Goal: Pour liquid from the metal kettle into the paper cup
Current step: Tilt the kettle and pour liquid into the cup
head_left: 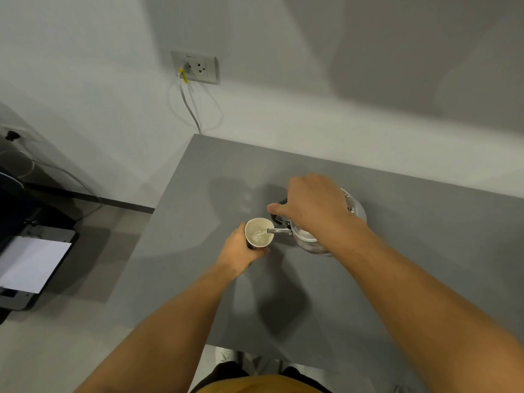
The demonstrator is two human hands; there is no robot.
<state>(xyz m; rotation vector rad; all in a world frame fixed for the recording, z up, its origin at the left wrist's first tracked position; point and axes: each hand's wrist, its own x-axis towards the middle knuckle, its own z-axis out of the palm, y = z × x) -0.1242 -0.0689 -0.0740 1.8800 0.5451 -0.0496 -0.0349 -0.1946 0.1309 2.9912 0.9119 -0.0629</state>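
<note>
A: While your right hand (310, 207) grips the black handle of the one metal kettle (307, 241), where is the spout?

B: Tilted left, its tip over the rim of the single paper cup (259, 233); a thin stream enters it, and clear liquid lies inside.

A: And your left hand (239, 251)?

B: Wrapped closed around the cup's side, near the middle of the one grey bench (397, 279). Beyond: one wall socket (195, 66), one white cable plugged in.

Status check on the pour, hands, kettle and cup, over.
Left hand shut on paper cup. Right hand shut on metal kettle handle, kettle tipped, spout over cup, liquid landing inside. Grey table, nothing in the way.
</note>
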